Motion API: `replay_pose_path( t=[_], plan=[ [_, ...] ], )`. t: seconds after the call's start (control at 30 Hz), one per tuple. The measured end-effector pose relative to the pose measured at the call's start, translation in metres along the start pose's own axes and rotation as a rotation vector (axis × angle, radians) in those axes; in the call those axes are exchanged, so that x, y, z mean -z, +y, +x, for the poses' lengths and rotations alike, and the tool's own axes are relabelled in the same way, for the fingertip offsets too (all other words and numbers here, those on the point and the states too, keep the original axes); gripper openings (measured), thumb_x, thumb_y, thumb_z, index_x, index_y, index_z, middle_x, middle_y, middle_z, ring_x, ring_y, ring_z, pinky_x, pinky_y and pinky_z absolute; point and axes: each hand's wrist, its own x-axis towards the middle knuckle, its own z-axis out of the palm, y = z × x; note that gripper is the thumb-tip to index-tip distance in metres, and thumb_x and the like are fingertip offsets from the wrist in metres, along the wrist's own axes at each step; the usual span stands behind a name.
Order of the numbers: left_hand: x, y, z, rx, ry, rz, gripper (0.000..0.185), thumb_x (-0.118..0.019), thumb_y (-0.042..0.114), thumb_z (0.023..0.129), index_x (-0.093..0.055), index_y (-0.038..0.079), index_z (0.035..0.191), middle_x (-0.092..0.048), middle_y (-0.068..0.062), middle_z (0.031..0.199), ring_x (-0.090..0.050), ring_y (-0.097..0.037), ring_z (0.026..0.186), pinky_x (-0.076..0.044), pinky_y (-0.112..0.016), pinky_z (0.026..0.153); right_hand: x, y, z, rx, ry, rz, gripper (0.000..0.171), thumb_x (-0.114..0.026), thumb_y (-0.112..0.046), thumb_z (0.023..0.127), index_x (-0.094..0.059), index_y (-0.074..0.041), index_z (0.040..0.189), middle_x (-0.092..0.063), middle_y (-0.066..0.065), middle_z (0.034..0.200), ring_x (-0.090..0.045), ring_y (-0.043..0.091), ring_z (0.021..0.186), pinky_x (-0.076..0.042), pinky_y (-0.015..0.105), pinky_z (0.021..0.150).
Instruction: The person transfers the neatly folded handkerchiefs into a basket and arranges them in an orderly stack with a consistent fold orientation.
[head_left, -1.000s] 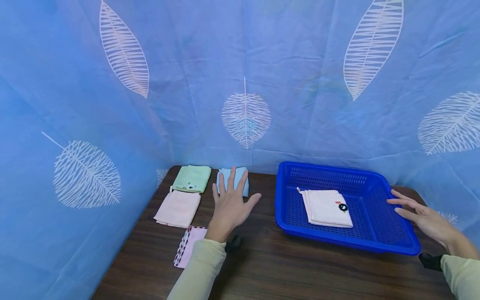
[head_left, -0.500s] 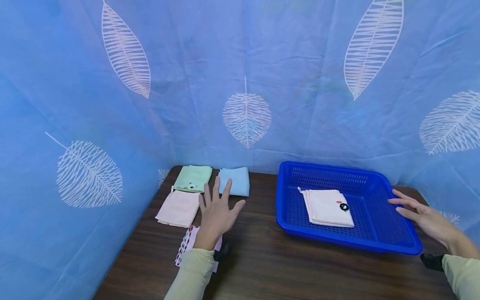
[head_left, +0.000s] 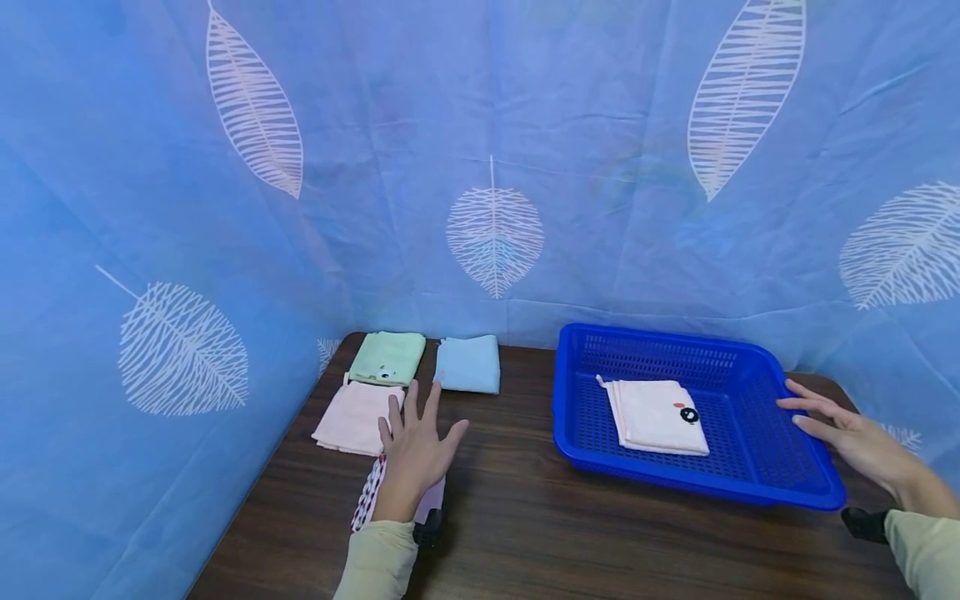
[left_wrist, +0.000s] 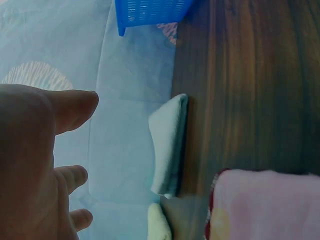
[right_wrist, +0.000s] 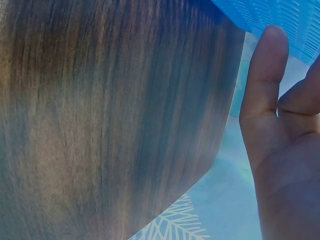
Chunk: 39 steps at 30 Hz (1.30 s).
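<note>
My left hand (head_left: 416, 454), fingers spread, hovers over a pink towel with a checked border (left_wrist: 270, 205), hiding part of it and holding nothing. Just beyond its fingertips lie a folded pale pink towel (head_left: 356, 421), a green towel (head_left: 388, 357) and a light blue towel (head_left: 468, 364). On the right, a blue plastic basket (head_left: 675, 483) contains one folded whitish towel (head_left: 652, 412) with a small black face motif. My right hand (head_left: 855, 442) touches the basket's right end with extended fingers; the thumb lies against its side in the right wrist view.
Everything stands on a dark wooden table (head_left: 540, 533). A blue leaf-patterned curtain (head_left: 390, 208) closes off the back and the left side. The basket sits near the table's back right corner.
My left hand has drawn back and to the left, from over the light blue towel to over the checked-border towel. Right hand and basket stay put.
</note>
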Motion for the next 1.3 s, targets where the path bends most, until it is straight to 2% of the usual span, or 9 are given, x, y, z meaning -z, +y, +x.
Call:
replay_pose_path(
  t=[0.33,0.5,0.7,0.97,1.3],
  plan=[
    [-0.004,-0.015,-0.006,0.072,-0.033,0.018,0.080,-0.057,0.055,0.098,-0.023,0.025,0.164,-0.008,-0.016,0.173,0.001,-0.052,0.157,-0.001,-0.075,0.120,-0.001,0.003,0.001,-0.018,-0.010,-0.001,0.057,-0.037,-0.040,0.111,-0.032,-0.012,0.160,0.000,-0.042,0.150,-0.033,-0.033,0.099,-0.052,0.015,0.078],
    [-0.006,-0.024,-0.010,0.097,-0.027,0.042,0.081,-0.057,0.054,0.097,-0.024,0.022,0.164,-0.010,-0.018,0.172,-0.002,-0.053,0.156,-0.003,-0.076,0.120,0.000,0.004,0.003,0.004,-0.003,-0.003,0.056,-0.037,-0.039,0.112,-0.032,-0.011,0.160,-0.003,-0.045,0.147,-0.032,-0.035,0.098,-0.051,0.014,0.078],
    [-0.007,-0.035,-0.014,0.137,-0.035,0.027,0.083,-0.057,0.055,0.097,-0.023,0.022,0.164,-0.008,-0.018,0.172,0.000,-0.053,0.156,-0.003,-0.076,0.119,-0.001,0.004,0.003,0.002,-0.002,0.012,0.054,-0.037,-0.038,0.112,-0.034,-0.012,0.159,-0.004,-0.045,0.146,-0.033,-0.034,0.099,-0.052,0.015,0.078],
    [-0.008,-0.046,-0.017,0.172,-0.036,0.018,0.083,-0.059,0.053,0.096,-0.023,0.020,0.164,-0.012,-0.022,0.170,-0.013,-0.054,0.151,-0.016,-0.080,0.111,-0.001,0.005,0.002,-0.005,0.001,-0.001,0.055,-0.037,-0.039,0.112,-0.033,-0.012,0.159,-0.003,-0.045,0.145,-0.033,-0.033,0.100,-0.051,0.014,0.078],
    [-0.007,-0.057,-0.022,0.207,-0.049,0.015,0.083,-0.061,0.050,0.096,-0.026,0.016,0.162,-0.016,-0.025,0.166,-0.020,-0.053,0.145,-0.022,-0.077,0.108,-0.003,0.005,0.001,0.018,0.016,0.018,0.052,-0.037,-0.036,0.112,-0.036,-0.013,0.158,-0.008,-0.047,0.143,-0.032,-0.036,0.100,-0.051,0.013,0.077]
  ],
)
